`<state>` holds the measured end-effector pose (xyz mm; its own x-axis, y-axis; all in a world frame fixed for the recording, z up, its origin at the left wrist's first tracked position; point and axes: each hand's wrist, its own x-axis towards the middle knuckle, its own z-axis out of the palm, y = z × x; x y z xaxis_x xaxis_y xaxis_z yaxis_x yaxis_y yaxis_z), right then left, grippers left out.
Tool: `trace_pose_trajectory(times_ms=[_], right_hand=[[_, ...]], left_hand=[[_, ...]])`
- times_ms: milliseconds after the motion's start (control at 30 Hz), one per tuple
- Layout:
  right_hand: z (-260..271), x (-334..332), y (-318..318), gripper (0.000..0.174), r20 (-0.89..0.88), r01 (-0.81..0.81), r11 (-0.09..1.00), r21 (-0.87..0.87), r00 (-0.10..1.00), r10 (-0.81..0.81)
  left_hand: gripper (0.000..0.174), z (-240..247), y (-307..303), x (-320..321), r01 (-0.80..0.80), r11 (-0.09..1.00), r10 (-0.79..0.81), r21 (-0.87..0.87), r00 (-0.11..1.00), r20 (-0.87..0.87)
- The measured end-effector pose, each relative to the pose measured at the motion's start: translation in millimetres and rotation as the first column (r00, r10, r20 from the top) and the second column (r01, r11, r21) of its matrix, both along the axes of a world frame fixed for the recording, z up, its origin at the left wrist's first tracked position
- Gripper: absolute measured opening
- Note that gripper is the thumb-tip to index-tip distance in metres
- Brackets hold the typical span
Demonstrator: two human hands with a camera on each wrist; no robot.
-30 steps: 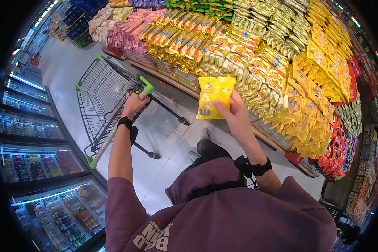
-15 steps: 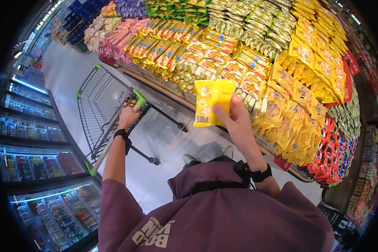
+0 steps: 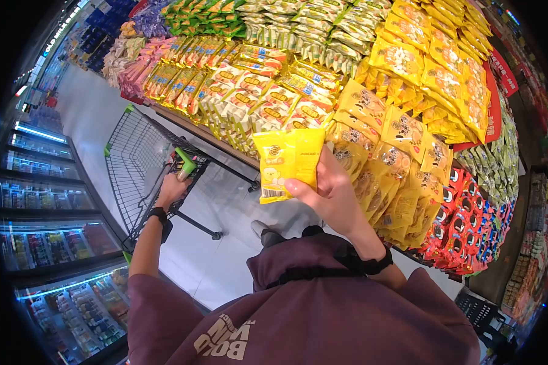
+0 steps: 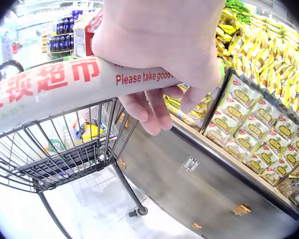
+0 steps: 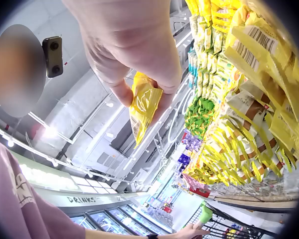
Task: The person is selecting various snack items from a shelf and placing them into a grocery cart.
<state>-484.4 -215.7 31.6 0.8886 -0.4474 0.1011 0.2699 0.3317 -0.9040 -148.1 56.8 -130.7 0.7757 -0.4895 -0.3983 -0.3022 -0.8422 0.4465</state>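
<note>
My right hand (image 3: 333, 198) pinches a small yellow snack bag (image 3: 286, 159) in front of my chest, thumb on its printed face near a barcode and the fingers behind. The right wrist view shows that same snack bag (image 5: 144, 102) edge-on between thumb and fingers. At the left, my left hand (image 3: 172, 190) grips the end of the shopping cart handle (image 4: 45, 92), near its green corner piece (image 3: 185, 163). In the left wrist view the fingers (image 4: 152, 112) curl down past the handle, which carries red lettering.
A sloped display of bagged snacks (image 3: 268, 100) runs along the front and right, with yellow bags (image 3: 402, 58) piled high. The wire shopping cart (image 3: 128, 158) stands beside it, a few packages (image 4: 92, 130) inside. Glass-fronted fridges (image 3: 49, 198) line the left side, across pale floor (image 3: 85, 100).
The display and cart have shifted leftward in the head view as I step along. My right hand keeps the snack bag up, now slightly lower and further left; my left hand stays on the handle.
</note>
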Motion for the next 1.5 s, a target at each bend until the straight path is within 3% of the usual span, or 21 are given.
trace_pose_trajectory(times_ms=[200, 400, 533, 667, 900, 1033, 1067, 1167, 1200, 1233, 1300, 1333, 1433, 1467, 1500], right_hand=[[-3, -26, -9, 0.052, -0.037, -0.084, 0.996, -0.035, 0.996, 0.083], [-3, -27, -17, 0.054, -0.025, -0.001, 0.999, 0.052, 1.0, 0.002], [-8, -16, -21, 0.053, 0.014, 0.045, 0.999, 0.0, 0.999, -0.045], [-1, 2, -18, 0.049, -0.019, 0.072, 0.997, 0.027, 0.997, -0.072], [3, 28, -5, 0.044, -0.067, 0.081, 0.992, -0.101, 0.994, -0.088], [-3, 43, 3, 0.039, -0.06, 0.063, 0.986, -0.152, 0.996, -0.073], [-5, 46, 4, 0.038, -0.051, 0.057, 0.985, -0.162, 0.997, -0.066], [-6, 51, 11, 0.039, -0.016, 0.056, 0.985, -0.161, 0.998, -0.059], [-6, 51, 12, 0.04, -0.02, 0.055, 0.985, -0.161, 0.998, -0.059], [-6, 51, 12, 0.04, -0.023, 0.059, 0.985, -0.164, 0.998, -0.063], [-5, 50, 11, 0.04, -0.038, 0.048, 0.983, -0.175, 0.998, -0.056], [-4, 50, 11, 0.04, -0.044, 0.036, 0.982, -0.186, 0.998, -0.044], [-4, 50, 13, 0.038, -0.039, 0.038, 0.964, -0.261, 0.998, -0.05], [-3, 48, 13, 0.038, -0.039, 0.05, 0.955, -0.293, 0.997, -0.064], [0, 47, 11, 0.036, -0.063, 0.076, 0.949, -0.307, 0.993, -0.1]], left_hand=[[0.027, -5, -9, -29, 0.025, 1.0, -0.025, 0.008, 1.0, -0.001], [0.032, -7, -18, -55, 0.074, 0.995, -0.08, 0.064, 0.993, 0.086], [0.038, -7, -27, -75, 0.19, 0.982, -0.182, -0.022, 0.963, 0.197], [0.044, 6, -41, -98, 0.21, 0.972, -0.19, -0.103, 0.965, 0.179], [0.042, 4, -55, -122, 0.159, 0.98, -0.15, -0.123, 0.985, 0.079], [0.041, 5, -64, -139, 0.144, 0.945, -0.096, -0.294, 0.98, 0.173], [0.034, 6, -66, -146, 0.102, 0.901, -0.041, -0.423, 0.988, 0.152], [0.029, 9, -77, -154, 0.205, 0.667, 0.14, -0.716, 0.91, 0.391], [0.021, 31, -79, -161, 0.095, 0.682, 0.117, -0.725, 0.964, 0.237], [0.02, 49, -84, -161, 0.007, 0.591, 0.05, -0.806, 0.998, 0.046], [0.019, 85, -94, -158, -0.227, 0.424, -0.143, -0.877, 0.939, -0.312], [0.019, 113, -101, -160, -0.24, 0.412, -0.266, -0.879, 0.891, -0.368], [0.024, 151, -125, -180, -0.199, 0.301, -0.378, -0.932, 0.873, -0.309], [0.031, 158, -131, -185, -0.213, 0.366, -0.384, -0.906, 0.852, -0.355], [0.033, 163, -136, -187, -0.221, 0.362, -0.383, -0.906, 0.85, -0.36]])
